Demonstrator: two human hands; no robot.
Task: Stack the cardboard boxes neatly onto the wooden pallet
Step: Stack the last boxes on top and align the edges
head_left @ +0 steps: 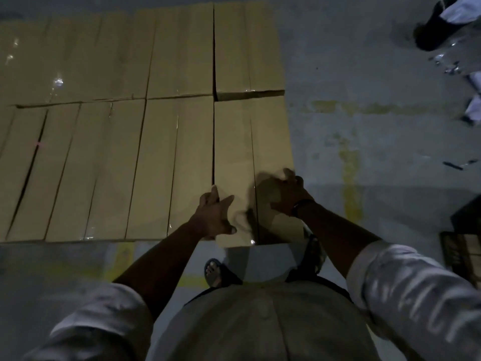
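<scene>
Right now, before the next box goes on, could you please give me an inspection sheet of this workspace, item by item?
Surface: grey concrete floor with worn yellow paint lines; the pallet is not visible.
Job's things: cardboard boxes in one flat layer, seams taped; near-right box under both hands.
Clutter: dark scraps; shiny plastic wrap; dark crate at the right edge.
Grippers: left hand open, fingers spread at that box's left edge; right hand blurred at its right edge, grip unclear.
Cables: nothing seen.
Surroundings: dim light; another person's dark shoe at top right.
</scene>
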